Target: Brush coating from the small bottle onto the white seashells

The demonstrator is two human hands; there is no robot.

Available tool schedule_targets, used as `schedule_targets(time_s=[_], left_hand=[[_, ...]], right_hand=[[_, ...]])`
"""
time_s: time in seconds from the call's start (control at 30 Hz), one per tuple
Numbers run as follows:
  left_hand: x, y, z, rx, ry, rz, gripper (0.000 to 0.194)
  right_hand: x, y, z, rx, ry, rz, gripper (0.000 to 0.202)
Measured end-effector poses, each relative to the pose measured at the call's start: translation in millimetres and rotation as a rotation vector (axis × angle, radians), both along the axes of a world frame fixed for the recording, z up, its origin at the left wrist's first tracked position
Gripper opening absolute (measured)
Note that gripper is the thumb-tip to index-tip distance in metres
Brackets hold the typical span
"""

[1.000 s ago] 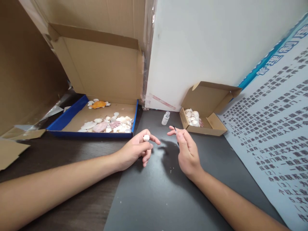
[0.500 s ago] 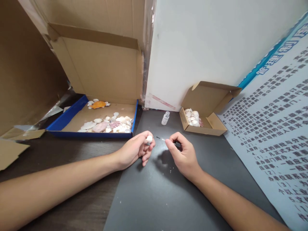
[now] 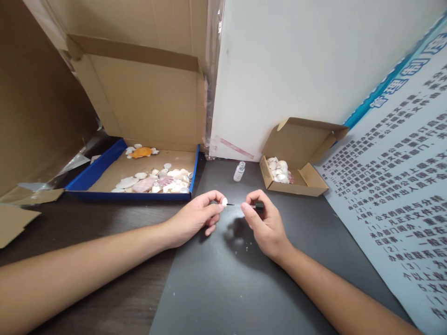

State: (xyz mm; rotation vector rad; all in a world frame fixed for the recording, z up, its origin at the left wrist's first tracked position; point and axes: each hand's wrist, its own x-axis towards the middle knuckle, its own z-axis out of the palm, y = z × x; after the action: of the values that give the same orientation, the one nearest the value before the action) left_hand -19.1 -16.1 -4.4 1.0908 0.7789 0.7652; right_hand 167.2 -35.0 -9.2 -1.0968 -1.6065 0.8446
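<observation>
White shell (image 3: 224, 202) is pinched in the left hand (image 3: 199, 213) above the worktop (image 3: 209, 288), right hand (image 3: 268, 224) grips the brush (image 3: 230, 204) by its cap (image 3: 259, 207), tip at or just beside the shell. Looks like the brushing step; next move needs a steady hold and light strokes.

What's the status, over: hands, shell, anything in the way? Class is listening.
Left hand pinching white shell. Right hand gripping black-capped brush, tip at shell. Uncapped bottle beyond hands, not in the way.

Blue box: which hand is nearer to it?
Left. The left hand is by the blue box, at its front right corner; the right hand is farther right.
</observation>
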Motion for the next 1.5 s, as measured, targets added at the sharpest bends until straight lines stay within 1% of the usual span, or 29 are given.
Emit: schedule_targets(time_s=[0.1,0.17,0.27,0.33,0.43,0.53,0.6,0.7,0.77,0.83,0.93,1.0,1.07,1.2,1.3,1.37,1.5], left_hand=[[0.8,0.3,-0.3,0.015,-0.028,-0.007,0.016],[1.1,0.6,-0.4,0.014,-0.034,-0.021,0.016],[1.0,0.9,-0.8,-0.002,-0.047,-0.026,0.015],[0.6,1.1,-1.1,-0.009,-0.053,-0.032,0.015],[-0.2,1.4,-1.4,-0.005,-0.058,-0.045,0.015],[-0.4,1.7,-1.3,-0.005,-0.060,-0.055,0.014],[-0.1,1.7,-1.0,-0.004,-0.051,-0.061,0.015],[0.4,1.5,-0.1,0.008,-0.027,-0.073,0.017],[0.5,1.4,0.4,0.015,-0.020,-0.078,0.018],[0.6,1.3,0.8,0.013,-0.023,-0.076,0.020],[0.7,1.3,1.2,0.001,-0.033,-0.074,0.021],[0.9,1.1,1.4,0.002,-0.035,-0.077,0.022],[1.2,0.8,1.4,0.006,-0.036,-0.078,0.022],[1.6,0.4,1.6,0.002,-0.041,-0.084,0.022],[1.3,0.5,2.0,0.004,-0.039,-0.084,0.021],[0.9,0.6,2.2,0.004,-0.040,-0.086,0.022],[0.6,0.4,2.2,-0.009,-0.053,-0.084,0.022]], right_hand=[[0.8,0.7,-0.9,-0.012,-0.047,-0.030,0.017],[1.3,0.6,-1.0,-0.021,-0.032,-0.044,0.018],[1.7,0.0,-0.3,-0.030,0.021,0.017,0.019],[1.5,0.3,0.2,-0.040,-0.001,0.028,0.019],[1.3,1.8,0.3,-0.072,-0.024,-0.055,0.020],[1.8,2.8,0.1,-0.086,0.043,0.008,0.020],[1.9,2.9,-0.3,-0.081,0.032,0.050,0.020],[1.4,3.1,-1.3,-0.084,-0.023,-0.002,0.019],[1.1,3.0,-1.8,-0.083,0.004,-0.031,0.019],[1.0,2.3,-1.7,-0.076,0.040,-0.002,0.019],[0.9,1.2,-0.9,-0.056,0.000,0.033,0.019],[0.8,1.1,-0.5,-0.057,-0.029,0.000,0.019],[0.8,1.3,-0.1,-0.061,-0.009,-0.033,0.019],[0.7,0.9,0.7,-0.053,-0.007,0.033,0.017],[0.2,0.5,0.3,-0.043,-0.032,0.018,0.015],[0.0,0.4,-0.2,-0.039,-0.006,-0.004,0.014],[0.5,0.5,-0.7,-0.037,0.043,0.054,0.015]])
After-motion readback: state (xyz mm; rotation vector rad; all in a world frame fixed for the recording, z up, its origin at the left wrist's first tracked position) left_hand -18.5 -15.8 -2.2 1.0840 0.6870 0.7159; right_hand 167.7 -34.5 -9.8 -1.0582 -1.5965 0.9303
